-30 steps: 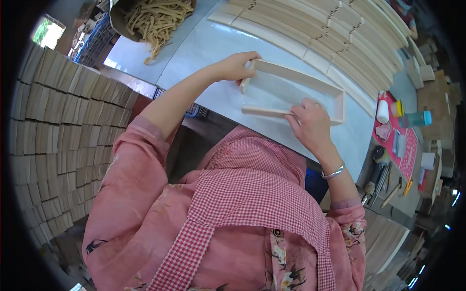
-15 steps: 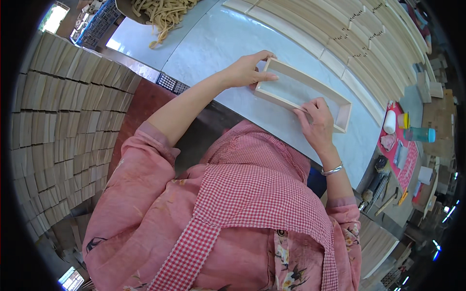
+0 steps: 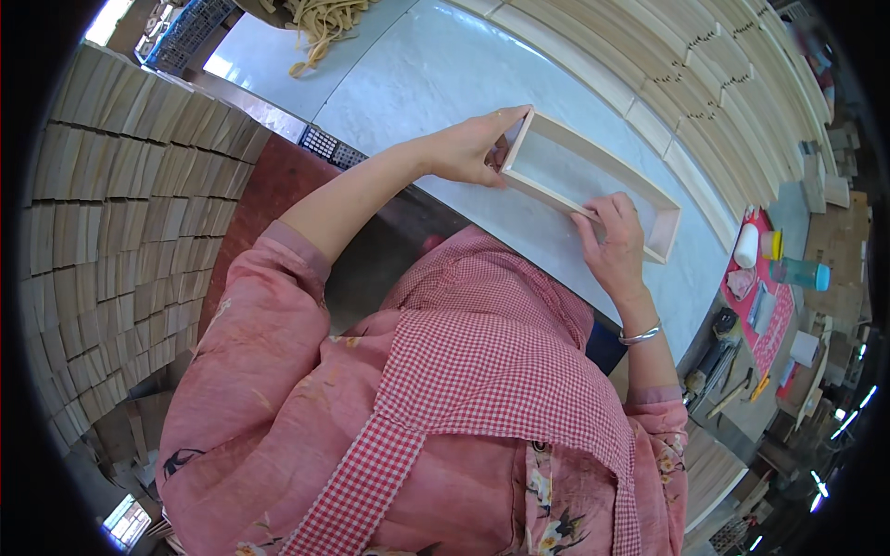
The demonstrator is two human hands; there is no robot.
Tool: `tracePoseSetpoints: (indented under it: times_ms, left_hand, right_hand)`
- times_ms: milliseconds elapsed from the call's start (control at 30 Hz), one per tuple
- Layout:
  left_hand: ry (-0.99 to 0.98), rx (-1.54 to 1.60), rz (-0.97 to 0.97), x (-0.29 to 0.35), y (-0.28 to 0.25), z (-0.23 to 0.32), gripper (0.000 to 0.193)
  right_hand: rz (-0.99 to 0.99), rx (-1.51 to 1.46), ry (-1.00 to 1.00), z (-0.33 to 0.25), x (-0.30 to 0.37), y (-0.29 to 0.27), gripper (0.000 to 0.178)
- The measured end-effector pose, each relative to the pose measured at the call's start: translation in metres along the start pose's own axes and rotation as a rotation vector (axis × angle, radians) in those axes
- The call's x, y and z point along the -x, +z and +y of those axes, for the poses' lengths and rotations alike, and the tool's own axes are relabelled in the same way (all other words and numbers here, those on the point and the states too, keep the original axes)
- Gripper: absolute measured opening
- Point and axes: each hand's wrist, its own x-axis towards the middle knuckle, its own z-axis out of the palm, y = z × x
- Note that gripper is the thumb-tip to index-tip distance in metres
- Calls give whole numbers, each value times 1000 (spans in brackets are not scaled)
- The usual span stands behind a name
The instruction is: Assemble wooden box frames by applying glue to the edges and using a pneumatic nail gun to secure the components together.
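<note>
A long, narrow frame of pale wood is held a little aslant at the near side of the pale, glossy tabletop. The tabletop shows through the frame's middle. At its left end my left hand presses the short side, thumb below and fingers along the upper corner. My right hand pinches the near long side toward the right, thumb outside and fingers reaching over the edge. A silver bangle circles my right wrist.
Stacked wooden strips line the table's far side. More wood pieces are piled high on the left. Rubber bands spill from a container at the far left. A teal bottle and tools lie at the right.
My left hand has shifted its grip: the thumb, earlier over the inside of the frame, is now below the short end. The frame has moved slightly right.
</note>
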Motion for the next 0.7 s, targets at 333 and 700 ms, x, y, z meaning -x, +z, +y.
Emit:
tracePoseSetpoints:
  times_ms: [333, 700]
  left_hand:
    - [89, 78, 52, 0, 2, -7, 105]
    - [94, 96, 20, 1, 4, 6, 102]
  right_hand:
    - [-45, -149, -273, -45, -40, 42, 40]
    - [-38, -174, -309, -39, -39, 44, 42]
